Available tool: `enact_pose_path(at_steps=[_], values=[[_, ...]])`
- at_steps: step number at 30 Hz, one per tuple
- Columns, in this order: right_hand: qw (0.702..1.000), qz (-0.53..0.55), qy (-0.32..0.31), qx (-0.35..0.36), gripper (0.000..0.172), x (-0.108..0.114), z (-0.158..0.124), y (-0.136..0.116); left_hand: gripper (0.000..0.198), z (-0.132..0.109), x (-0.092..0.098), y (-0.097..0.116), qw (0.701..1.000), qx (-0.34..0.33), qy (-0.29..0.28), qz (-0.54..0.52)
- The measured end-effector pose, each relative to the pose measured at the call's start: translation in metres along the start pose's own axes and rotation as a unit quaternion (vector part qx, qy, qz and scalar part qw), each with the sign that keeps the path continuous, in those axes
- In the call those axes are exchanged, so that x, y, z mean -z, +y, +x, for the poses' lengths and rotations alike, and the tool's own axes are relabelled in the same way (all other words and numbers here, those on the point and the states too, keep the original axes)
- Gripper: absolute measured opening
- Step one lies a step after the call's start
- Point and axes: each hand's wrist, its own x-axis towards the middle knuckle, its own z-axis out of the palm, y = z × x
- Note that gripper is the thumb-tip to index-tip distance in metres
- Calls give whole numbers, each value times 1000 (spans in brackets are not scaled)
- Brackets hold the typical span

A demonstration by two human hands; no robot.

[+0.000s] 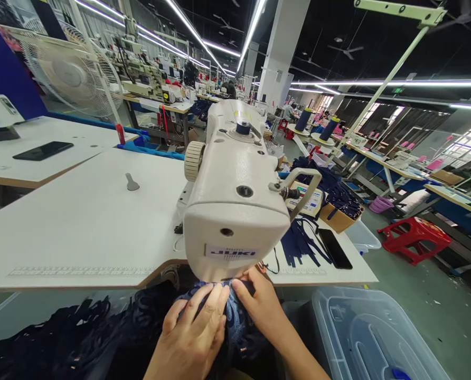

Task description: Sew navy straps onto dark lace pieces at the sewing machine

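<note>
A white sewing machine (235,200) marked JUKI stands end-on in front of me, its head hiding the needle area. Just below it, both hands are on a navy-blue lace fabric (235,319) with a lighter swirling pattern. My left hand (196,327) grips it from the left, fingers close together and thumb out of sight. On the right side, my right hand (264,302) pinches the same fabric, thumb on top and fingertips partly behind the machine head. The fabric hangs down towards my lap.
Dark navy straps (49,338) are heaped at lower left. On the white table (81,227) lies a small grey metal plate (131,182). To the right are cut navy strips (299,243), a black phone (335,249), a cardboard box (338,219), a lidded plastic bin (374,327) and a red stool (413,240).
</note>
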Motion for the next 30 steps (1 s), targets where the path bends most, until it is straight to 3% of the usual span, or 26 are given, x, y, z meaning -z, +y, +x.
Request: enact_pose_path(at_steps=[6, 11, 16, 20, 24, 30], values=[[998, -56, -32, 2, 16, 32, -7, 19, 33, 6, 10, -10, 991, -106, -32, 72], [993, -92, -60, -32, 16, 54, -15, 33, 49, 8, 10, -5, 994, -79, -3, 72], [988, -103, -76, -82, 28, 64, -24, 38, 66, 8, 10, -1, 990, -118, -31, 76], [980, 46, -118, -156, 36, 64, -27, 40, 72, 6, 9, 2, 992, -98, -35, 76], [967, 192, -59, -157, 41, 57, -28, 49, 61, 1, 5, 5, 987, -100, -78, 99], [890, 420, -27, -176, 30, 55, -31, 39, 47, -6, 4, 12, 989, -42, -111, 85]])
